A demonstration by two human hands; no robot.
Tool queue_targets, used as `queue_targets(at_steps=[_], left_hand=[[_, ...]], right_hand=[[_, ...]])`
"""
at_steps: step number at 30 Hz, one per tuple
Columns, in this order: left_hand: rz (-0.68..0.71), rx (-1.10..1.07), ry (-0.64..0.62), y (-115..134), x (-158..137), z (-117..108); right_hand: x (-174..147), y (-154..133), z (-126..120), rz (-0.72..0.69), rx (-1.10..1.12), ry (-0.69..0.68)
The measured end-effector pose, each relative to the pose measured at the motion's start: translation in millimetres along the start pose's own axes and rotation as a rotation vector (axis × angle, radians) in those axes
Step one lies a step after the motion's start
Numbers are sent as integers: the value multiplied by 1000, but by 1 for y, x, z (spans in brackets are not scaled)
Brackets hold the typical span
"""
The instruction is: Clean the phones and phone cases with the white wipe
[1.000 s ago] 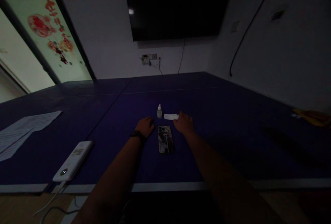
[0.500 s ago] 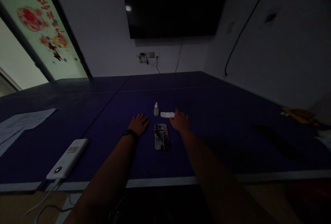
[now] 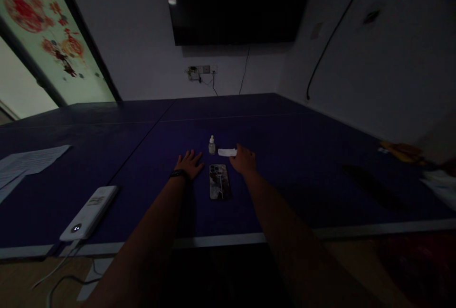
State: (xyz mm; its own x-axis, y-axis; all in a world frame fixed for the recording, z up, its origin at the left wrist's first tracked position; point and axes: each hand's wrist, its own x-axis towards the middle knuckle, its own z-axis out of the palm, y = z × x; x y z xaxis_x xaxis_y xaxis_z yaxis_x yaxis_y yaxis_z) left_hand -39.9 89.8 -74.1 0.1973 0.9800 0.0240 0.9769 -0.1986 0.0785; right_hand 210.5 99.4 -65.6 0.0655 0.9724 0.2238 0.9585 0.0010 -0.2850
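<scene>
White strip [image 3: 227, 152]: light fingertip pressure should keep it steady. Near to far: one phone [image 3: 219, 182]; left hand [image 3: 190, 164], released, fingers spread; right hand [image 3: 245, 160] at the strip's right end, whether grasping cannot be told; one strip, beyond the phone; one upright dropper bottle [image 3: 212, 146], just left of it.

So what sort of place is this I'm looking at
Probably a meeting room or office: a big, dark wall-mounted screen faces a wide blue table with printed sheets on it.
</scene>
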Motion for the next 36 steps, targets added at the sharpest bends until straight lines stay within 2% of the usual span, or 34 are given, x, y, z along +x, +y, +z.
queue_targets(at_steps=[36], left_hand=[[-1,-12,18,-1,0,1]], right_hand=[[-2,-3,-4,1,-31,-27]])
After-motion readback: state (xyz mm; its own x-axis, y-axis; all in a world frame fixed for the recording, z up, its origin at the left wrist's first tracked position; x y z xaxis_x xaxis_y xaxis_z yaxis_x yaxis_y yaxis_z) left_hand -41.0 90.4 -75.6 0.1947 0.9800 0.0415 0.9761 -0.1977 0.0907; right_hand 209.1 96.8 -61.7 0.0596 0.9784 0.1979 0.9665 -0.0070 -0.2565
